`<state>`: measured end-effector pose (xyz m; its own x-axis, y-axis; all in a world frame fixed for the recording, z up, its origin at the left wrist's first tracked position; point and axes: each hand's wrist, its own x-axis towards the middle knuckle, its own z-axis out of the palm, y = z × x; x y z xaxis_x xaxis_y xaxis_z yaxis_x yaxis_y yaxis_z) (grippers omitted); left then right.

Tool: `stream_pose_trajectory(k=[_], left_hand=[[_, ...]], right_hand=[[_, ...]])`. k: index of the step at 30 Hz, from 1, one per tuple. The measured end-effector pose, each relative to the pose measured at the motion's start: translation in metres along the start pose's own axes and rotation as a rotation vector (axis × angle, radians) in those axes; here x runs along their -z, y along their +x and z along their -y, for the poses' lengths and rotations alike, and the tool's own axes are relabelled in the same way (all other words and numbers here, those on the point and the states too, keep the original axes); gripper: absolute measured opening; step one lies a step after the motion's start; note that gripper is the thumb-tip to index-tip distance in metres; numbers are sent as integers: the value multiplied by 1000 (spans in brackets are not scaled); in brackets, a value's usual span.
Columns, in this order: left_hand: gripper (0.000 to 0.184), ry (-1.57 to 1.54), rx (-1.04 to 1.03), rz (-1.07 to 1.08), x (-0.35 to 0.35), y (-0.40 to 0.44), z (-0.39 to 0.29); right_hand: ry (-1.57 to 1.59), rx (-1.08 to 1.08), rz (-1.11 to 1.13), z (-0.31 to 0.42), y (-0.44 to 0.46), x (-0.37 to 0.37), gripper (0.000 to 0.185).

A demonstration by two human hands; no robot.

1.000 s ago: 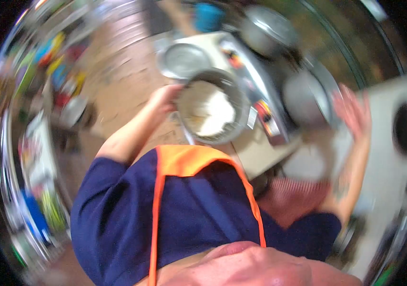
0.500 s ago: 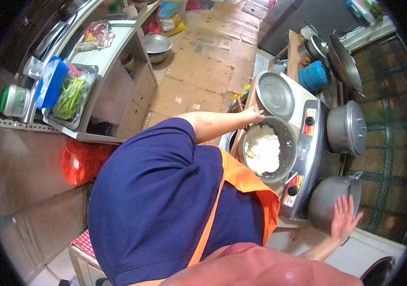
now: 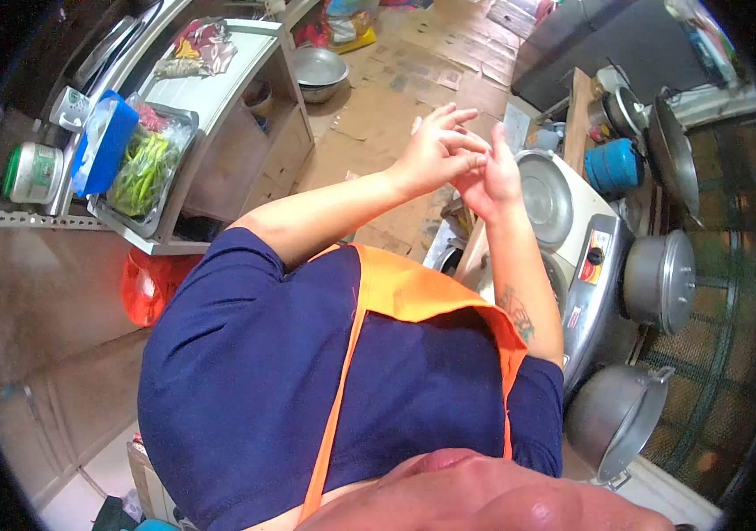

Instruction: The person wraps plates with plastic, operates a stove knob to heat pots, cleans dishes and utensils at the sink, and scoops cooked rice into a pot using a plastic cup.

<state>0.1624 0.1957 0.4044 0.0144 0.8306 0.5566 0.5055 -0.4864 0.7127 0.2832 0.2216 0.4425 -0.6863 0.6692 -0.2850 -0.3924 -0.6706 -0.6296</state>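
Compared with the view half a second ago, both hands have changed position: the left hand [image 3: 440, 155] has released the edge of the cooking pot [image 3: 560, 274], and the right hand [image 3: 495, 177] has come away from the large deep pot [image 3: 604, 420] at 4 o'clock. The hands now meet at 1 o'clock from the centre of the view, touching each other. The left hand is open with fingers spread and slightly bent; the right hand is open, thumb raised, its fingers partly hidden. Neither holds any object. The cooking pot, judged by this, stands without hand support, and both hands are free. It is located at 3 o'clock, beside the stove [image 3: 583, 299] and just below the round metal lid [image 3: 548, 199] on the counter [image 3: 586, 200]. Appearance: grey metal, round rim, no cover visible; the right forearm crosses it, so its contents cannot be read. The large deep pot is dull grey, uncovered and tilted in view.
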Motion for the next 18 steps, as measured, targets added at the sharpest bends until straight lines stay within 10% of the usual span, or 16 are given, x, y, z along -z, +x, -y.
stream_pose_trajectory(k=[8, 10, 11, 16, 18], left_hand=[[9, 201, 21, -212, 87, 53, 105], [8, 171, 139, -193, 113, 68, 124], [8, 84, 171, -159, 124, 74, 141], [10, -345, 277, -147, 165, 101, 173], [10, -346, 261, -162, 176, 112, 182]], right_hand=[[94, -138, 118, -7, 156, -33, 53], [404, -321, 594, -1, 188, -31, 52], [172, -246, 287, 5, 194, -38, 47], [28, -254, 223, 25, 235, -44, 40], [-754, -132, -17, 29, 249, -47, 43]])
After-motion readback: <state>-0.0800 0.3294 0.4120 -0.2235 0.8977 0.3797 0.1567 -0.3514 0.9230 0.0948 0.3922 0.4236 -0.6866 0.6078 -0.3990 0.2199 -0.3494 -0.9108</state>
